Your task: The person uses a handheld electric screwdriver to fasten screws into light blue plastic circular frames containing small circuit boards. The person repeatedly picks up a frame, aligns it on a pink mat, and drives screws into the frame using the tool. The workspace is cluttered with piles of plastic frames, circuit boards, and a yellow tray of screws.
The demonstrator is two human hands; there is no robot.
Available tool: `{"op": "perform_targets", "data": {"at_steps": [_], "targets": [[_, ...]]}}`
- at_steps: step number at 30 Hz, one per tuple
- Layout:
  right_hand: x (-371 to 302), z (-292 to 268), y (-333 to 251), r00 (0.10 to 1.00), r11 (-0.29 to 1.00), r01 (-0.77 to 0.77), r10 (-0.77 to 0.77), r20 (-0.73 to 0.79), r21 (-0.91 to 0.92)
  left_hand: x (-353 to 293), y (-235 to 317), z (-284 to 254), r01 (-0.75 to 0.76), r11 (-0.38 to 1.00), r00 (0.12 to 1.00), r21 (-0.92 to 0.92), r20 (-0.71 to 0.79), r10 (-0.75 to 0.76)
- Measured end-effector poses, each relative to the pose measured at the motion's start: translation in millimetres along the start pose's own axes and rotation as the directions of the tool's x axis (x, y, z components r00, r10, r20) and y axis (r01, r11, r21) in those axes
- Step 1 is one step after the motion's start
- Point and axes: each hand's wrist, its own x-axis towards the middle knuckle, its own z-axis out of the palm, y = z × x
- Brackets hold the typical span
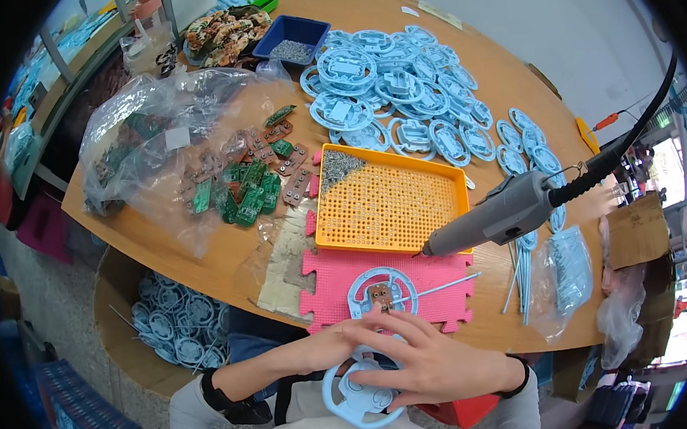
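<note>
Close to my body, my right hand (439,360) grips a light blue plastic wheel (363,402), its fingers curved over the right side. My left hand (328,349) meets it at the wheel's upper left, but its fingers are mostly hidden behind my right hand. Just beyond them, on a pink foam mat (332,278), lies another light blue wheel (358,291) with a brown circuit board (380,294) in it. A thin blue stick (446,284) extends from that wheel to the right. A grey electric screwdriver (493,215) hangs tip-down over the mat's far edge.
A yellow perforated tray (460,199) holds small screws in its far-left corner. Left of it lie green and brown circuit boards (252,192) and a clear plastic bag (140,109). Blue wheels (406,85) pile up behind. A cardboard box (114,315) of blue parts stands below left.
</note>
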Motion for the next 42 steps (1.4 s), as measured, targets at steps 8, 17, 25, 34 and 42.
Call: {"op": "perform_targets", "data": {"at_steps": [8,17,25,34,42], "targets": [[4,14,1,0.998,0.985,0.034,-0.023,-0.065,0.17,6,-21,1,0.056,0.903,0.99,-0.426,0.144,0.006],[-22,8,45,0.898,0.941,-0.336,0.334,-0.286,0.044,-20,-19,-15,-0.132,0.981,0.769,0.142,-0.61,0.192],[-2,15,61,0.928,0.954,-0.297,0.278,-0.247,-0.042,-14,-17,-11,-0.098,0.992,0.921,-0.084,-0.386,0.059],[4,13,65,0.946,0.961,-0.274,0.26,-0.192,-0.047,-10,-25,-13,-0.11,0.987,0.928,-0.117,-0.369,0.059],[5,15,65,0.947,0.959,-0.28,0.267,-0.18,-0.049,-9,-25,-15,-0.14,0.983,0.934,-0.122,-0.346,0.09]]}}
